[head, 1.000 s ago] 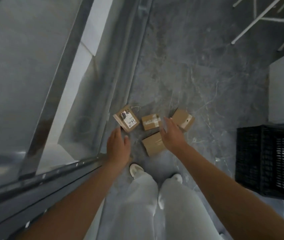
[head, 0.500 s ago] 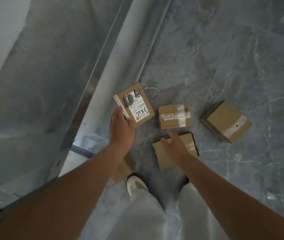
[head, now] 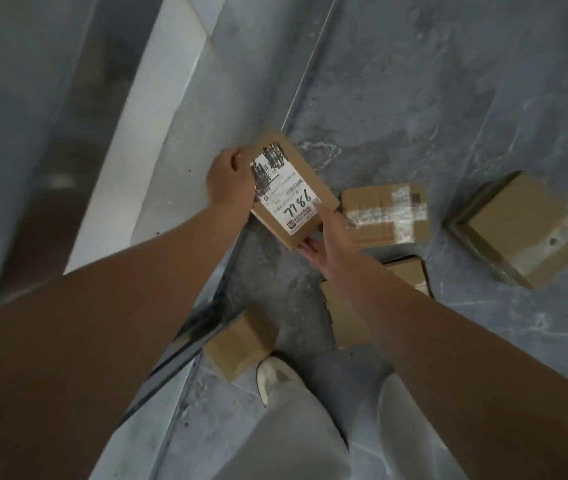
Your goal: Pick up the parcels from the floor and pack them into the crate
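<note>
- Left hand point(head: 230, 181): fingers are curled round the left edge of the labelled parcel point(head: 286, 192); a closed hold.
- Small parcel point(head: 241, 341): lies on the floor point(head: 449, 98), just beside a shoe point(head: 270, 379); not picked.
- Labelled parcel: held between both hands, label up, tilted, near the wall base. It appears clear of the floor, but contact at its far edge cannot be ruled out.
- Right hand point(head: 334, 244): the parcel's lower right corner is pinched, thumb on top, fingers beneath.
- Flat parcel point(head: 343, 317): on the floor, partly hidden under the right forearm; not gripped.
- Taped parcel point(head: 384, 213): on the floor, just right of the labelled one; untouched.
- Big parcel point(head: 518, 230): on the floor, well apart to the right; untouched.
- Crate: not in view, so nothing can be confirmed as packed.
- Progress is judged early: one parcel is in hand and four visible ones are left on the floor. Carrying and packing are left for all five.
</note>
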`<action>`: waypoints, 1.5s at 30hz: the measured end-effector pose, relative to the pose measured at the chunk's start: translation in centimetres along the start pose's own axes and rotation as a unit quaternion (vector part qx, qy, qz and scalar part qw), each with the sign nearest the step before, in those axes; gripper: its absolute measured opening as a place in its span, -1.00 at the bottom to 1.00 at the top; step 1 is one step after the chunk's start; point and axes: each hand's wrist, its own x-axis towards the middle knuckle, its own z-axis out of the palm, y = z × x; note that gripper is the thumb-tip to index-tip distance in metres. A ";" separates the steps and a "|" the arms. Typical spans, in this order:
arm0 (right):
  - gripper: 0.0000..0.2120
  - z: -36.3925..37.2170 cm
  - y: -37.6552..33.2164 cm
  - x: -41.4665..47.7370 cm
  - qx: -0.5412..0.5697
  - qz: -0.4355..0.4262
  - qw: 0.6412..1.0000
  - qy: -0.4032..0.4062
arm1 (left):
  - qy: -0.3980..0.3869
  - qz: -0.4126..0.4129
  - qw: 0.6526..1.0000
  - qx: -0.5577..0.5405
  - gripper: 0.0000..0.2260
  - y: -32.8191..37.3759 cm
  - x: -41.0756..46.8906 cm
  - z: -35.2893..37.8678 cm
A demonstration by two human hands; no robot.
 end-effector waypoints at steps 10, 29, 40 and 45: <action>-0.63 -3.9 -9.5 -23.6 -0.150 -0.072 0.985 0.054 | -0.120 -0.101 0.974 -0.165 -0.92 12.0 -16.8 -13.2; -0.51 -7.1 -11.0 -64.9 -0.279 -0.250 0.925 -0.064 | -0.032 0.014 0.953 -0.301 -0.71 21.6 -52.1 -33.0; -0.57 -2.4 3.8 -83.9 -0.417 -0.254 0.838 -0.244 | 0.093 0.109 0.931 -0.337 -0.61 10.4 -77.2 -51.0; -0.79 2.8 17.6 -90.4 -0.519 -0.258 0.739 -0.343 | 0.230 0.079 0.898 -0.367 -0.52 -2.5 -91.2 -55.7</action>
